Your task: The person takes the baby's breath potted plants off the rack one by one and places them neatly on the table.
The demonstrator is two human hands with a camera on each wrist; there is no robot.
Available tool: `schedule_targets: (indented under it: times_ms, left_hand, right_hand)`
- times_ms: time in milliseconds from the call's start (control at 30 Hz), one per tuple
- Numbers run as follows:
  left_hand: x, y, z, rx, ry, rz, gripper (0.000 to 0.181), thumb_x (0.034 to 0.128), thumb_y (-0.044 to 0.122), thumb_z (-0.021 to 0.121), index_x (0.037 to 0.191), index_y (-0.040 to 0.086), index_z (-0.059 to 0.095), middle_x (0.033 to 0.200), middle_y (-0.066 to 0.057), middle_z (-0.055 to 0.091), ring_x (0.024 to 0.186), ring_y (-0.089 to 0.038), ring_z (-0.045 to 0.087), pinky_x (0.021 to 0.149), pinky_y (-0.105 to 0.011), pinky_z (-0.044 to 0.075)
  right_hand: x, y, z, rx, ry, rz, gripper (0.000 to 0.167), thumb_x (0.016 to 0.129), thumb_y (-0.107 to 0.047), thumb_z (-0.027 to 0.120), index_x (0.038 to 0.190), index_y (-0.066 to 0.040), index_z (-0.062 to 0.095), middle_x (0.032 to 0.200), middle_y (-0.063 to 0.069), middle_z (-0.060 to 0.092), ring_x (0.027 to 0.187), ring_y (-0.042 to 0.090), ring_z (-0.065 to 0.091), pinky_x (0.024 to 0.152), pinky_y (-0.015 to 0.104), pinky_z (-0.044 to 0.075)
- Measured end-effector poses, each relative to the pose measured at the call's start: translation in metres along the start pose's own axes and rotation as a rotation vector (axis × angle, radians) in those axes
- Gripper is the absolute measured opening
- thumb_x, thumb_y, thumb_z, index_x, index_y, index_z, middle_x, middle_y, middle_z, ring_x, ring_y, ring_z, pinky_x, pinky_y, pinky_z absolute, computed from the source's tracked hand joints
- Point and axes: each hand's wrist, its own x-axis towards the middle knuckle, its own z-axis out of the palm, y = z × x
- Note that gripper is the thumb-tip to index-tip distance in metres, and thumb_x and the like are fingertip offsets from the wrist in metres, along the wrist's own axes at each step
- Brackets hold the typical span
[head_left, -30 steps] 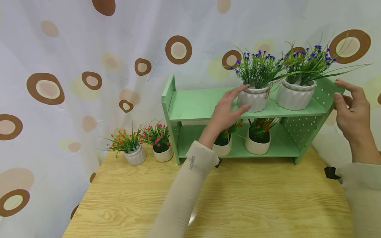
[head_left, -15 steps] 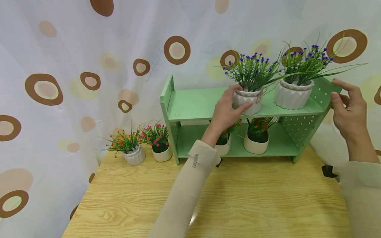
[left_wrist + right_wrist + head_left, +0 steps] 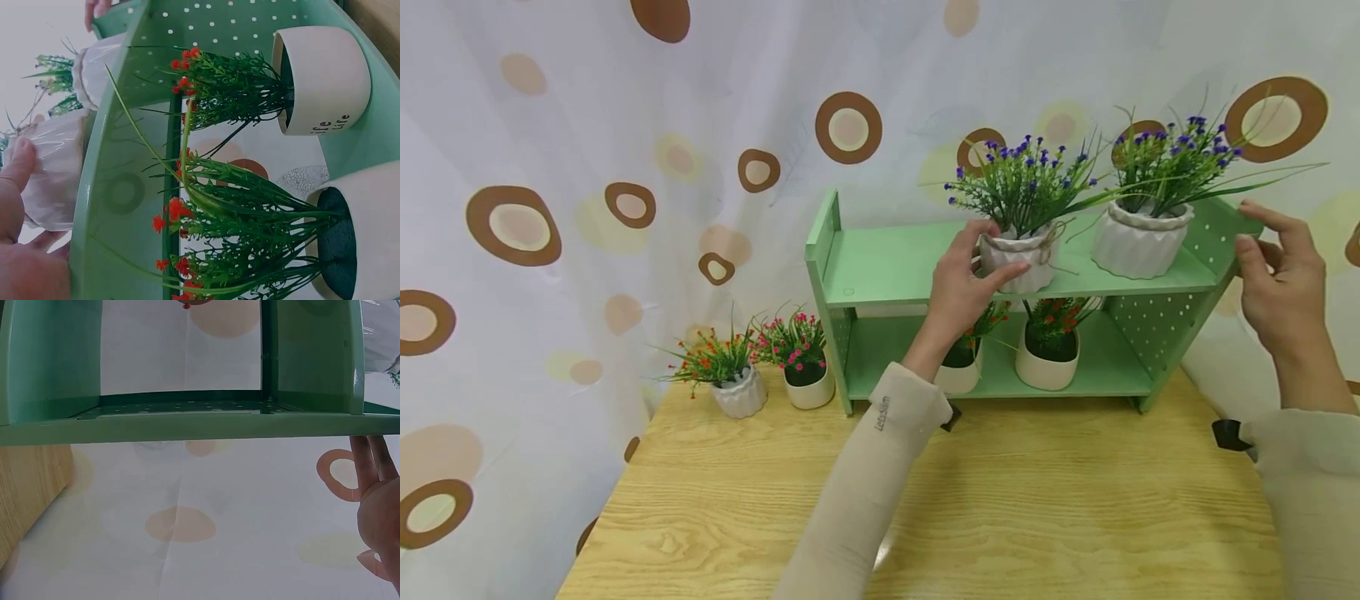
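A two-tier green shelf (image 3: 887, 258) stands on the wooden table. On its top tier, my left hand (image 3: 957, 279) grips a white ridged flowerpot (image 3: 1036, 258) with purple flowers, thumb in front and fingers round the far left side. In the left wrist view, the thumb lies across this white pot (image 3: 56, 172). To its right sits a similar white flowerpot (image 3: 1138, 242) with purple flowers, apart from the hand. My right hand (image 3: 1285, 287) holds the shelf's right side panel by its upper front corner; in the right wrist view, fingers (image 3: 364, 464) touch the panel's outer face.
Two cream pots with red flowers, one at the right (image 3: 1048, 362) and one partly behind my left wrist (image 3: 961, 377), stand on the lower tier. Left of the shelf, a white pot (image 3: 741, 393) and a cream pot (image 3: 808, 387) stand on the table (image 3: 1037, 500). A patterned curtain (image 3: 685, 100) hangs behind.
The left hand has closed round the purple-flowered pot, which has moved left and slightly toward the tier's front edge, away from the other pot. The right hand keeps its place on the shelf.
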Motion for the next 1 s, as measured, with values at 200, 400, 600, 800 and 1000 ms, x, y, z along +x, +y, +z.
schedule_targets:
  times_ms: [200, 400, 600, 800, 1000]
  left_hand:
    - [-0.004, -0.004, -0.006, -0.064, 0.049, 0.025, 0.047, 0.0935, 0.026, 0.08, 0.132, 0.014, 0.055, 0.144, -0.006, 0.056, 0.136, -0.03, 0.057, 0.108, -0.031, 0.054]
    - [-0.006, -0.007, -0.018, -0.079, 0.08, 0.027, 0.048, 0.0932, 0.023, 0.08, 0.132, 0.013, 0.055, 0.144, -0.008, 0.057, 0.132, -0.033, 0.061, 0.105, -0.033, 0.056]
    - [-0.012, -0.007, -0.037, -0.075, 0.103, 0.025, 0.049, 0.0928, 0.024, 0.081, 0.133, 0.013, 0.054, 0.143, -0.008, 0.057, 0.129, -0.031, 0.063, 0.105, -0.035, 0.056]
    - [-0.021, -0.005, -0.055, -0.109, 0.129, 0.026, 0.05, 0.092, 0.023, 0.081, 0.132, 0.013, 0.054, 0.143, -0.008, 0.057, 0.127, -0.031, 0.063, 0.104, -0.036, 0.057]
    - [-0.032, -0.005, -0.071, -0.102, 0.157, 0.035, 0.052, 0.0911, 0.021, 0.082, 0.133, 0.011, 0.053, 0.142, -0.01, 0.058, 0.127, -0.032, 0.063, 0.104, -0.04, 0.057]
  right_hand:
    - [0.0, -0.001, -0.002, 0.004, 0.001, -0.008, 0.043, 0.111, -0.026, 0.046, 0.154, -0.031, 0.048, 0.16, -0.014, 0.04, 0.132, 0.002, 0.054, 0.093, 0.003, 0.047]
    - [0.001, -0.001, -0.002, 0.014, 0.025, -0.015, 0.043, 0.11, -0.024, 0.048, 0.152, -0.029, 0.051, 0.157, -0.014, 0.043, 0.127, 0.001, 0.056, 0.087, 0.0, 0.047]
    - [-0.001, 0.0, 0.001, -0.003, 0.0, -0.003, 0.044, 0.11, -0.027, 0.046, 0.154, -0.033, 0.048, 0.157, -0.017, 0.041, 0.129, 0.001, 0.054, 0.09, 0.001, 0.047]
    - [0.0, 0.0, 0.0, 0.003, 0.012, -0.008, 0.043, 0.11, -0.026, 0.047, 0.153, -0.032, 0.049, 0.157, -0.015, 0.042, 0.13, 0.001, 0.055, 0.089, 0.0, 0.046]
    - [0.0, -0.002, 0.001, 0.014, 0.019, 0.0, 0.043, 0.11, -0.025, 0.047, 0.153, -0.031, 0.05, 0.156, -0.016, 0.042, 0.13, 0.001, 0.056, 0.089, 0.001, 0.047]
